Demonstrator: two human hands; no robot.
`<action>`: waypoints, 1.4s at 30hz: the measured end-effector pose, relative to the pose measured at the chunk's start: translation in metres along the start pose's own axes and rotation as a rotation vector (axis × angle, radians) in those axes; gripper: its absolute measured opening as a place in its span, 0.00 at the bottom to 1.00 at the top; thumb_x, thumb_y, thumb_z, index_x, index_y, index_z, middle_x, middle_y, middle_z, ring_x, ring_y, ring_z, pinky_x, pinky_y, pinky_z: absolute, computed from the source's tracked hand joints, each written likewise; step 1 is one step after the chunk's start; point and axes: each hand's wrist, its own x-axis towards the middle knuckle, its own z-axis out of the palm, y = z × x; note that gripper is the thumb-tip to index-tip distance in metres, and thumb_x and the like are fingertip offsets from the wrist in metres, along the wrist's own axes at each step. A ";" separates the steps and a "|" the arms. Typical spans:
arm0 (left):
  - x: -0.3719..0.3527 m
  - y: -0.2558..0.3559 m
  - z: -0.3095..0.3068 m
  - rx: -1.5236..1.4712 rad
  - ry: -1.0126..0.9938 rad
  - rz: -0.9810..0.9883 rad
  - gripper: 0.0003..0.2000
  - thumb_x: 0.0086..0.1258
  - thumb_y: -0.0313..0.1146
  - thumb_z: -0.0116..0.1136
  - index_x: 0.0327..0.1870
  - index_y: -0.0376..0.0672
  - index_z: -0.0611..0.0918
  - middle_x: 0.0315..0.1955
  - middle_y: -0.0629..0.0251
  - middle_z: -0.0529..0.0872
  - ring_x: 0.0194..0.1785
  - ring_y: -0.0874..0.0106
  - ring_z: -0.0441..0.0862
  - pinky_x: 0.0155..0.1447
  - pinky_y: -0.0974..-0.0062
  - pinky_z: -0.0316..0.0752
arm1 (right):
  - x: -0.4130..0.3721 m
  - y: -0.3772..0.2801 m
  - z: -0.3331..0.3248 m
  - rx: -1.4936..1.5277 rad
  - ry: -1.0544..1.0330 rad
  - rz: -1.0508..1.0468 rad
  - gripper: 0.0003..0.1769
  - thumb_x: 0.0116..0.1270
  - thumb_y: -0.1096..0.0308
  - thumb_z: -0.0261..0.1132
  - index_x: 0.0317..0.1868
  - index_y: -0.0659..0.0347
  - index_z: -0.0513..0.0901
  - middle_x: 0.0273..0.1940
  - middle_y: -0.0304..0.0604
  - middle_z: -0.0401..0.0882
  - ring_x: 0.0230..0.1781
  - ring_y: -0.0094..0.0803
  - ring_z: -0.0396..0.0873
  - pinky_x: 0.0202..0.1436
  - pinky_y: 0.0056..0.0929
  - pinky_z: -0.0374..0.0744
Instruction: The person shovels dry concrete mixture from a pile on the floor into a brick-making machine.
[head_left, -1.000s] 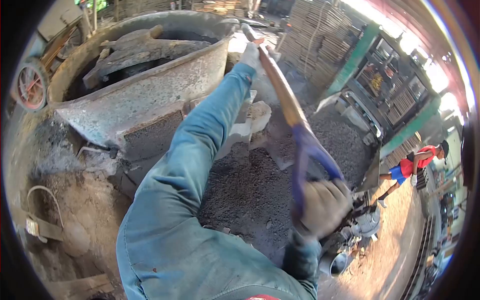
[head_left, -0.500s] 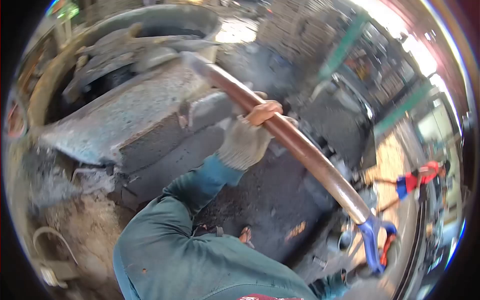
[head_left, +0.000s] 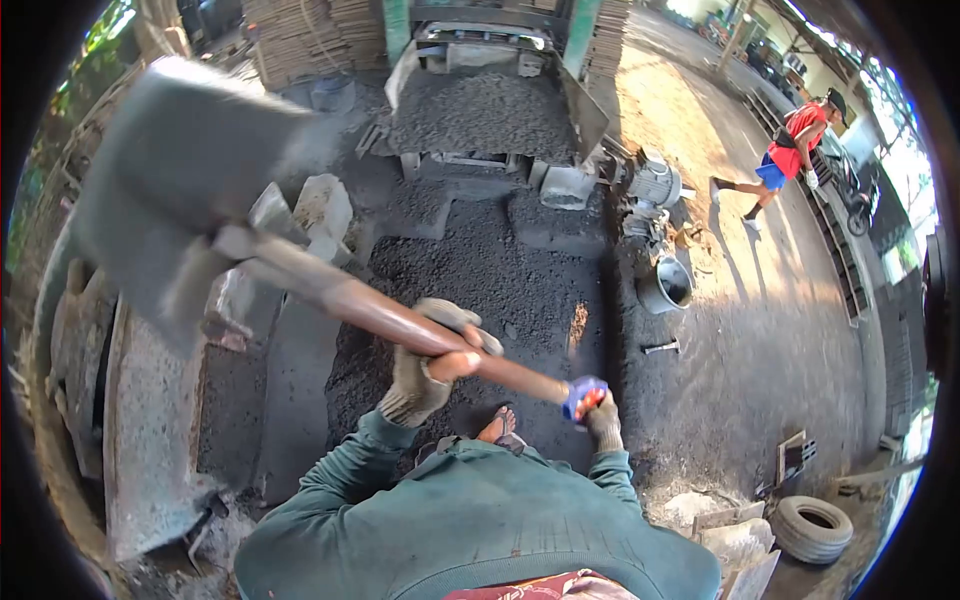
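A shovel (head_left: 380, 312) slants across the view, raised over the dark floor. Its broad grey blade (head_left: 180, 185), smeared by motion, is at the upper left. My left hand (head_left: 428, 362), in a knitted glove with bare fingertips, is wrapped round the brown shaft. At the lower end, my right hand (head_left: 602, 420), also gloved, closes on the blue-and-red handle grip (head_left: 586, 398). Dark, crumbly material (head_left: 470, 262) lies in the pit below the shaft.
A hopper (head_left: 484, 115) heaped with dark material stands ahead between green posts. To the right are a motor (head_left: 655, 183), a bucket (head_left: 668, 285), a hammer (head_left: 661, 347) and a tire (head_left: 812, 528). A person in red (head_left: 798, 145) walks at upper right. A slab (head_left: 150, 410) lies left.
The view has turned from the vat and slab on the left toward the hopper. The shovel now shows its blade in full at upper left, and my right hand shows at the grip.
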 end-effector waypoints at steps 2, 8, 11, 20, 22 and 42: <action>0.016 -0.049 0.004 -0.086 -0.116 -0.130 0.18 0.60 0.24 0.67 0.50 0.39 0.75 0.37 0.61 0.83 0.45 0.59 0.88 0.54 0.51 0.84 | 0.025 0.092 -0.008 0.537 -0.055 0.171 0.04 0.70 0.76 0.59 0.36 0.59 0.79 0.29 0.38 0.80 0.22 0.27 0.77 0.27 0.33 0.80; 0.060 -0.198 0.013 -0.415 0.022 -0.634 0.06 0.62 0.22 0.66 0.34 0.43 0.81 0.32 0.61 0.83 0.38 0.60 0.86 0.49 0.51 0.83 | -0.013 0.236 -0.057 1.242 0.045 0.510 0.07 0.66 0.64 0.62 0.30 0.54 0.79 0.22 0.37 0.75 0.19 0.34 0.76 0.21 0.34 0.76; 0.073 -0.240 0.020 -0.649 0.172 -0.871 0.09 0.60 0.20 0.67 0.32 0.44 0.79 0.28 0.61 0.80 0.33 0.63 0.81 0.45 0.50 0.82 | -0.045 0.232 -0.085 1.227 0.058 0.554 0.07 0.66 0.64 0.62 0.30 0.55 0.79 0.22 0.38 0.76 0.19 0.34 0.76 0.21 0.35 0.77; 0.187 -0.256 0.024 -0.478 0.180 -0.943 0.08 0.68 0.31 0.62 0.29 0.45 0.75 0.26 0.64 0.78 0.28 0.63 0.79 0.48 0.53 0.79 | -0.093 0.092 -0.117 1.250 0.034 0.424 0.09 0.63 0.63 0.67 0.31 0.58 0.79 0.22 0.42 0.77 0.19 0.38 0.77 0.23 0.37 0.79; 0.210 -0.271 0.012 -0.552 0.121 -0.886 0.09 0.69 0.33 0.63 0.30 0.46 0.75 0.26 0.67 0.78 0.28 0.65 0.79 0.48 0.55 0.78 | -0.094 0.063 -0.121 1.339 0.095 0.412 0.09 0.62 0.63 0.67 0.30 0.57 0.78 0.22 0.42 0.77 0.19 0.38 0.77 0.24 0.38 0.80; 0.372 -0.256 -0.084 -0.643 0.167 -1.128 0.07 0.59 0.30 0.57 0.22 0.47 0.72 0.22 0.64 0.75 0.25 0.63 0.75 0.41 0.50 0.75 | -0.018 -0.068 0.015 1.245 0.517 0.570 0.09 0.58 0.64 0.67 0.28 0.55 0.75 0.22 0.38 0.73 0.22 0.35 0.74 0.29 0.35 0.78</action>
